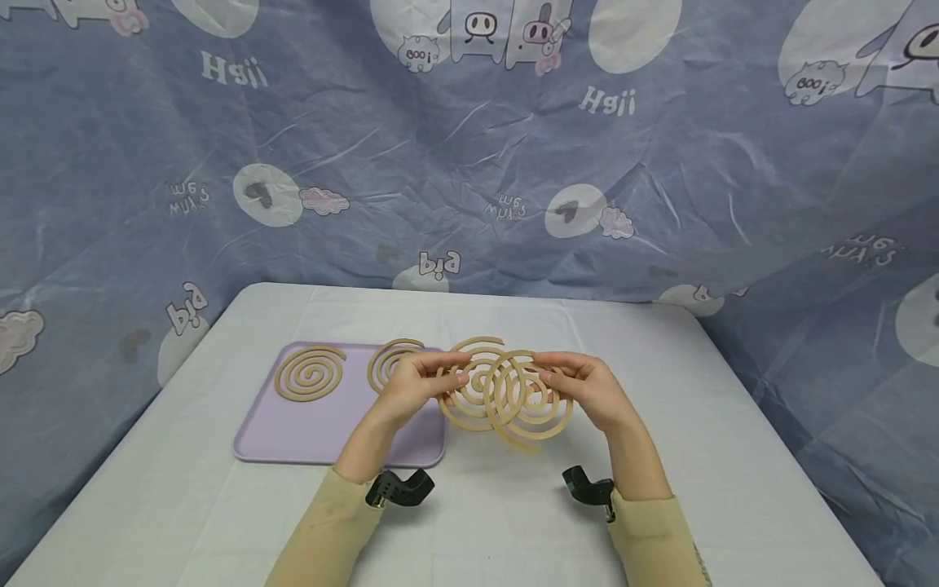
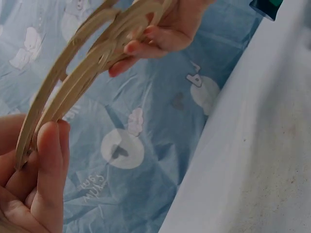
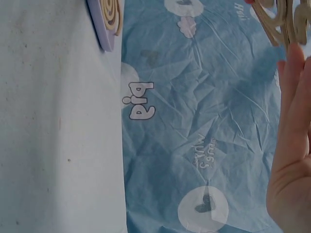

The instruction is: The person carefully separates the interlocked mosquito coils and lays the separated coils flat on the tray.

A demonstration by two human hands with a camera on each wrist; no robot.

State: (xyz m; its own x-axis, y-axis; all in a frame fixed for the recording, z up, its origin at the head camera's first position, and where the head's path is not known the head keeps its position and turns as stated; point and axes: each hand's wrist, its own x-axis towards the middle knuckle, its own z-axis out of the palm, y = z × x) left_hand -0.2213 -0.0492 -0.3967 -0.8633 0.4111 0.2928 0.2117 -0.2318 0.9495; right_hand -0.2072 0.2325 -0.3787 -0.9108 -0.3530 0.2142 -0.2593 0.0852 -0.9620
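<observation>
Two tan mosquito coils, a left coil (image 1: 469, 427) and a right coil (image 1: 566, 417), are held up above the table and overlap in the middle. My left hand (image 1: 407, 390) pinches the left coil's outer edge between thumb and fingers. On the other side, my right hand (image 1: 597, 393) pinches the right coil. Seen nearly edge-on in the left wrist view, the coils (image 2: 63, 92) lie close against each other; whether they are interlocked I cannot tell. Only part of the coils (image 3: 286, 22) shows in the right wrist view, above the right hand (image 3: 291, 141).
Left of the held coils, a lilac tray (image 1: 293, 444) lies on the white-covered table (image 1: 513, 530). One mosquito coil (image 1: 311, 377) rests at its left; another coil (image 1: 376, 367) on its right is partly hidden by my left hand. A blue printed cloth (image 1: 440, 163) hangs behind.
</observation>
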